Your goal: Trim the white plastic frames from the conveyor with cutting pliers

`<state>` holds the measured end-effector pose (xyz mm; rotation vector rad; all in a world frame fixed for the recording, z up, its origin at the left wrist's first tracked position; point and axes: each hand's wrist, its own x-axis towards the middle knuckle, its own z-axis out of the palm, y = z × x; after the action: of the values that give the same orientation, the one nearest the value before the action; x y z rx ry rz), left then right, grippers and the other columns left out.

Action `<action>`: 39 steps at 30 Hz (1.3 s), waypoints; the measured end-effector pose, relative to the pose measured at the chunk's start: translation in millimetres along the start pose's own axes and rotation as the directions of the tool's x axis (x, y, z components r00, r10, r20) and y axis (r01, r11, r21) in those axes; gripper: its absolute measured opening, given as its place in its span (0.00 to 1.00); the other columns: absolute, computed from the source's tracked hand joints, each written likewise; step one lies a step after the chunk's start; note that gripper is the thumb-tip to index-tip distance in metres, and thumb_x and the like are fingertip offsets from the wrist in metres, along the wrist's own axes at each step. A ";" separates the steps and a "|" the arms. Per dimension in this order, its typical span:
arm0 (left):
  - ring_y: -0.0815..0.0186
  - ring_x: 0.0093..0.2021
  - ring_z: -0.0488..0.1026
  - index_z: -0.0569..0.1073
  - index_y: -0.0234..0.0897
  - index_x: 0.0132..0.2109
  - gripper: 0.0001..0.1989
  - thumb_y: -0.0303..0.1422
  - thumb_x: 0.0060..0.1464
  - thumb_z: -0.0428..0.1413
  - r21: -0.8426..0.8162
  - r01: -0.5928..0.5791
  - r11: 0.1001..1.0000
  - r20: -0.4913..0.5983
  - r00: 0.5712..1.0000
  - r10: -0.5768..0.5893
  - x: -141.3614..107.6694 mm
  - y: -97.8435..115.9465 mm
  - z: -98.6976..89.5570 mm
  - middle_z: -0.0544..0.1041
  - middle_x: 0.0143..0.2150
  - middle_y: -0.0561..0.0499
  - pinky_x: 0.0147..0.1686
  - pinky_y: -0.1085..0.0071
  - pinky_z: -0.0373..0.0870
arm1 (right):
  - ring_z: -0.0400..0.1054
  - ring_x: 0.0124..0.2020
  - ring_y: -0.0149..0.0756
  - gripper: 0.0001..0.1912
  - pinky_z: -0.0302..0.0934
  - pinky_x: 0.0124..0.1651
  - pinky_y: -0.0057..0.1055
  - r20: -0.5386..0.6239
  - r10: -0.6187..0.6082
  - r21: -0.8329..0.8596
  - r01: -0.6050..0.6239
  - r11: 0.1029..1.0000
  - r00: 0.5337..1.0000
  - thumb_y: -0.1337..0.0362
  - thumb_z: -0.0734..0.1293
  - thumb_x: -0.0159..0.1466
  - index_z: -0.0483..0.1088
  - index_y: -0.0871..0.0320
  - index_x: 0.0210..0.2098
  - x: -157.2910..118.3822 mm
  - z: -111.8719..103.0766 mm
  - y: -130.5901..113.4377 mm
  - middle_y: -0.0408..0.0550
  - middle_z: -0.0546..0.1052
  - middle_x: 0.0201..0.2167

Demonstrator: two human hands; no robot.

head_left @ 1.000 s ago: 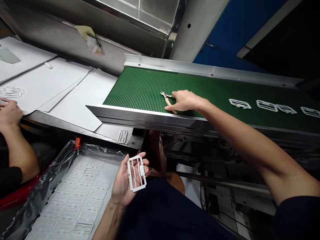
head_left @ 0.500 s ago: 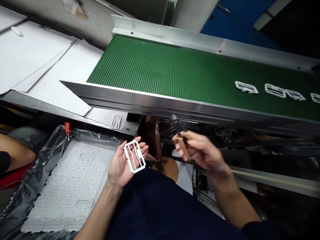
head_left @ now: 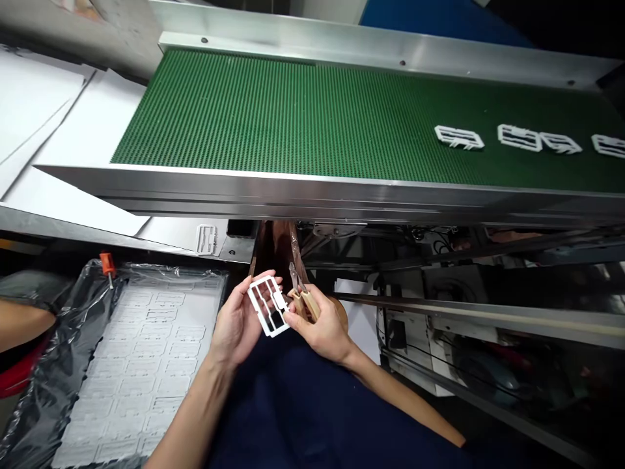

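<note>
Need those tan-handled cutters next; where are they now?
Head view: the cutters sit in the right hand, beside the white plastic frame in the left hand, below the conveyor.

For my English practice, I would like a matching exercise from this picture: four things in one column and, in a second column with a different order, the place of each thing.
Things:
1. White frame piece
2. Cutters with tan handles
3. Row of white cut pieces
4. Pale sheet of frame shapes

Places:
A. On the green conveyor belt
B. On black plastic sheeting
C. In the left hand
D. In the right hand

Pairs: 1-C, 2-D, 3-A, 4-B.
</note>
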<state>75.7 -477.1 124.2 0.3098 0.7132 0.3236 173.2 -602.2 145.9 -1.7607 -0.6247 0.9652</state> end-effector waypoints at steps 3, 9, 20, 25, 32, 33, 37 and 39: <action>0.64 0.36 0.74 0.76 0.28 0.42 0.10 0.29 0.54 0.57 0.209 -0.089 0.974 0.002 0.996 0.091 -0.3 9.7 -8.9 0.78 0.37 0.42 0.38 0.73 0.72 | 0.65 0.28 0.28 0.13 0.62 0.36 0.27 0.011 0.024 -0.025 -0.024 0.999 1.000 0.63 0.67 0.56 0.65 0.55 0.40 1.4 -8.3 1.3 0.41 0.71 0.28; 0.63 0.34 0.76 0.77 0.27 0.39 0.09 0.28 0.49 0.62 0.426 0.022 0.904 0.035 0.999 -0.041 3.3 30.3 -21.0 0.78 0.35 0.40 0.37 0.73 0.73 | 0.65 0.28 0.28 0.12 0.62 0.35 0.27 0.064 0.036 0.000 -0.037 0.999 0.997 0.62 0.67 0.56 0.64 0.56 0.39 2.2 -13.1 6.9 0.41 0.71 0.28; 0.62 0.32 0.76 0.75 0.30 0.29 0.04 0.28 0.47 0.62 0.571 0.164 0.804 0.090 0.962 -0.260 11.0 48.6 -23.6 0.78 0.33 0.40 0.34 0.72 0.74 | 0.65 0.28 0.28 0.14 0.61 0.35 0.27 0.125 0.023 -0.040 -0.018 0.999 0.992 0.63 0.66 0.58 0.63 0.55 0.43 -3.6 -16.7 17.5 0.41 0.71 0.29; 0.64 0.28 0.72 0.75 0.32 0.29 0.06 0.31 0.49 0.61 0.696 0.053 0.716 0.182 0.952 -0.247 8.2 49.7 -19.9 0.75 0.26 0.45 0.28 0.72 0.70 | 0.64 0.30 0.28 0.15 0.60 0.36 0.26 0.191 0.039 -0.008 -0.038 0.999 0.981 0.63 0.66 0.58 0.63 0.56 0.44 -6.9 -17.4 25.1 0.41 0.70 0.30; 0.67 0.32 0.69 0.69 0.34 0.31 0.07 0.33 0.56 0.56 0.694 -0.171 0.700 0.343 0.932 -0.113 -0.3 34.4 -22.6 0.73 0.45 0.45 0.32 0.72 0.66 | 0.61 0.29 0.26 0.16 0.58 0.36 0.25 0.338 0.010 0.177 -0.074 0.981 0.941 0.66 0.67 0.57 0.62 0.58 0.44 -4.3 -16.0 40.1 0.40 0.66 0.29; 0.68 0.31 0.68 0.68 0.34 0.32 0.07 0.33 0.57 0.55 0.682 -0.171 0.712 0.363 0.923 -0.126 -2.0 31.8 -23.4 0.73 0.43 0.46 0.32 0.72 0.66 | 0.60 0.29 0.25 0.16 0.58 0.35 0.25 0.360 0.013 0.204 -0.092 0.975 0.933 0.66 0.68 0.56 0.63 0.59 0.44 -4.1 -14.9 43.5 0.40 0.66 0.29; 0.68 0.30 0.68 0.66 0.35 0.33 0.08 0.34 0.59 0.52 0.687 -0.192 0.701 0.387 0.913 -0.129 -12.5 20.7 -23.5 0.71 0.36 0.49 0.33 0.71 0.65 | 0.61 0.31 0.27 0.18 0.58 0.36 0.26 0.406 0.042 0.230 -0.146 0.962 0.913 0.64 0.69 0.55 0.63 0.60 0.43 -8.1 -8.9 56.8 0.42 0.67 0.31; 0.67 0.31 0.68 0.65 0.36 0.34 0.08 0.35 0.60 0.51 0.718 -0.202 0.666 0.372 0.920 -0.122 -19.6 14.4 -21.8 0.71 0.34 0.50 0.34 0.69 0.65 | 0.62 0.31 0.28 0.17 0.59 0.36 0.27 0.430 0.035 0.180 -0.124 0.976 0.902 0.63 0.69 0.56 0.64 0.60 0.42 -12.5 -8.3 59.5 0.43 0.68 0.31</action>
<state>44.4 -468.1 125.6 1.1629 0.4011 -0.0228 172.1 -638.4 96.4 -1.4088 -0.7001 1.4404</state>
